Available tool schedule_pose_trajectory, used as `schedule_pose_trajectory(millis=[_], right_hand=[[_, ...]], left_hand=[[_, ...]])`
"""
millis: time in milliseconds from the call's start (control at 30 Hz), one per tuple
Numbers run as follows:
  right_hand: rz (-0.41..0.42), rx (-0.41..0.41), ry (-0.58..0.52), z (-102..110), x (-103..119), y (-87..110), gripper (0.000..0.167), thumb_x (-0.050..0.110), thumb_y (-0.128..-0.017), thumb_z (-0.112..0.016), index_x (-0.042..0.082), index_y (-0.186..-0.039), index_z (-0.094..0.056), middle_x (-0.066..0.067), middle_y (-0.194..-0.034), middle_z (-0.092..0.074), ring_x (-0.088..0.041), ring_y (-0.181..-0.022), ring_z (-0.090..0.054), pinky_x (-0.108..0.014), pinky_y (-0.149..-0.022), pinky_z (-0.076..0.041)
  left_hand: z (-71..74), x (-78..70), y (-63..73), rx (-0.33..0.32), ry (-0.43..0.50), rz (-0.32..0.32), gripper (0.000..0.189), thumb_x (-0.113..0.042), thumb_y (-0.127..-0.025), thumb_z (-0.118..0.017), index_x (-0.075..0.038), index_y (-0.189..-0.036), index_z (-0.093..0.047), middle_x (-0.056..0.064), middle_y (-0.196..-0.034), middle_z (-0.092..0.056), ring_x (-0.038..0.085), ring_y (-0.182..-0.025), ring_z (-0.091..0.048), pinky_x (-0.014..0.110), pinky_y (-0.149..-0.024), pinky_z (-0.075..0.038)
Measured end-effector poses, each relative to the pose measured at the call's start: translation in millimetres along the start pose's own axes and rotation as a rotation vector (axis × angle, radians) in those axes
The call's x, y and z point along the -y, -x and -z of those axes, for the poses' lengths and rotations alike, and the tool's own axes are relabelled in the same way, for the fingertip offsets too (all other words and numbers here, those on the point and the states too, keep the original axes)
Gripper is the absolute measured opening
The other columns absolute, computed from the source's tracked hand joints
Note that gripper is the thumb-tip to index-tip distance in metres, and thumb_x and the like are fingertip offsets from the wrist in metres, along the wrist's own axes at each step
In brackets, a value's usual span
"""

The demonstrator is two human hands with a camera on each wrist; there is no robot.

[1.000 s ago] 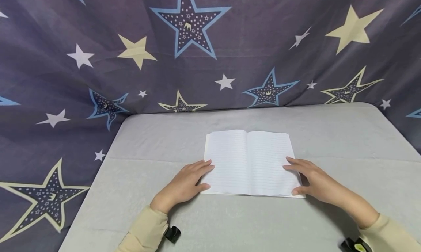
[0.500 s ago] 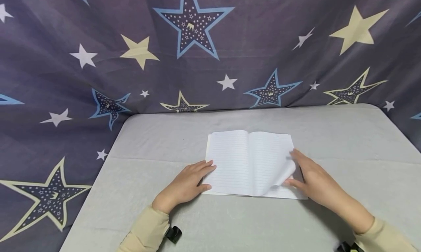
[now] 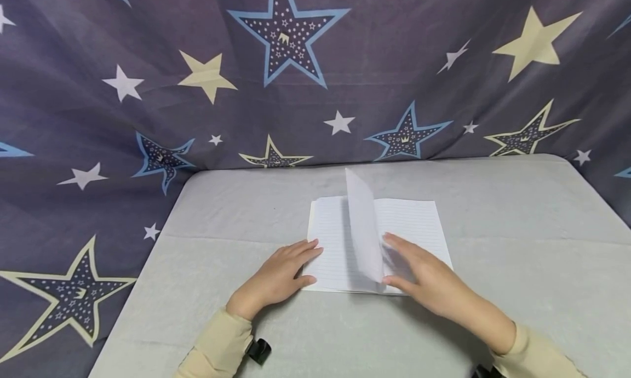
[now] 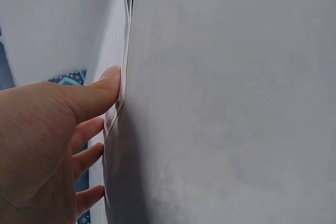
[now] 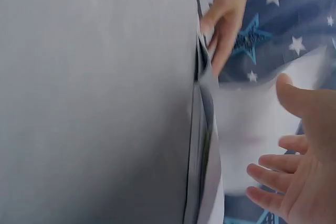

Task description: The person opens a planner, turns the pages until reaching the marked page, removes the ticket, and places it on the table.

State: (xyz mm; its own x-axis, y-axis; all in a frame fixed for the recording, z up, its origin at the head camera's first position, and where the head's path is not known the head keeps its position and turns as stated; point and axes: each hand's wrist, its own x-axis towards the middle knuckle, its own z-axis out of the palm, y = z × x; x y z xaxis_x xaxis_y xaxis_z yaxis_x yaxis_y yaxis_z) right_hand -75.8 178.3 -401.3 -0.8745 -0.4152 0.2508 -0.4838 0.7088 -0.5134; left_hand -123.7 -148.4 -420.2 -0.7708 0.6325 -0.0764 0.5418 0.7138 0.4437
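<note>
An unfolded lined notebook (image 3: 416,219) lies flat on the grey cloth surface. One of its leaves (image 3: 363,233) stands nearly upright by the centre fold, leaning left. My right hand (image 3: 431,282) is just right of that leaf, thumb and fingers spread, its fingertips at or close to the paper. In the right wrist view the leaf (image 5: 244,135) is blurred beside the extended fingers of the right hand (image 5: 310,166); contact is unclear. My left hand (image 3: 273,274) rests on the notebook's left edge, fingers relaxed. The left wrist view shows the left thumb (image 4: 107,85) at the page edge.
The grey cloth surface (image 3: 236,208) extends around the notebook on all sides. A dark curtain with stars (image 3: 374,49) hangs behind it and along its left side. Black wrist devices sit at both sleeves, one near the left cuff (image 3: 258,350).
My right hand has moved left from the notebook's right edge toward the fold. The right-hand leaf curled up and now stands near the middle. My left hand has stayed in place.
</note>
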Motion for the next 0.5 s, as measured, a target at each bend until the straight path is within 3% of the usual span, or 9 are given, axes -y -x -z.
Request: schedule_pose_trajectory(millis=[133,333,500], right_hand=[[0.083,0.045,0.065,-10.2,10.3,1.6,0.072,0.036,-0.085,-0.078,0.006,-0.144,-0.051,-0.013,-0.147,-0.049,-0.034,-0.130,-0.051,-0.051,-0.104,-0.043],[0.090,0.175,0.091,-15.6,19.2,9.7,0.064,0.041,-0.088,-0.074,0.011,-0.141,-0.054,-0.011,-0.150,-0.046,-0.032,-0.128,-0.052,-0.050,-0.102,-0.045],[0.144,0.209,0.099,-17.9,16.4,13.9,0.061,0.041,-0.087,-0.075,0.009,-0.136,-0.059,-0.014,-0.151,-0.044,-0.031,-0.131,-0.050,-0.049,-0.104,-0.044]], left_hand=[[1.3,4.2,2.3,-0.008,0.010,0.019,0.061,-0.029,-0.095,-0.067,-0.010,-0.149,-0.046,0.009,-0.158,-0.035,0.032,-0.145,-0.029,0.054,-0.116,-0.025],[8.3,13.0,7.8,-0.013,0.020,0.081,0.062,-0.030,-0.093,-0.070,-0.010,-0.148,-0.047,0.011,-0.157,-0.035,0.033,-0.144,-0.030,0.055,-0.115,-0.026],[17.2,16.6,13.0,-0.001,0.070,0.116,0.062,-0.027,-0.093,-0.071,-0.008,-0.147,-0.048,0.012,-0.155,-0.038,0.035,-0.143,-0.033,0.055,-0.115,-0.028]])
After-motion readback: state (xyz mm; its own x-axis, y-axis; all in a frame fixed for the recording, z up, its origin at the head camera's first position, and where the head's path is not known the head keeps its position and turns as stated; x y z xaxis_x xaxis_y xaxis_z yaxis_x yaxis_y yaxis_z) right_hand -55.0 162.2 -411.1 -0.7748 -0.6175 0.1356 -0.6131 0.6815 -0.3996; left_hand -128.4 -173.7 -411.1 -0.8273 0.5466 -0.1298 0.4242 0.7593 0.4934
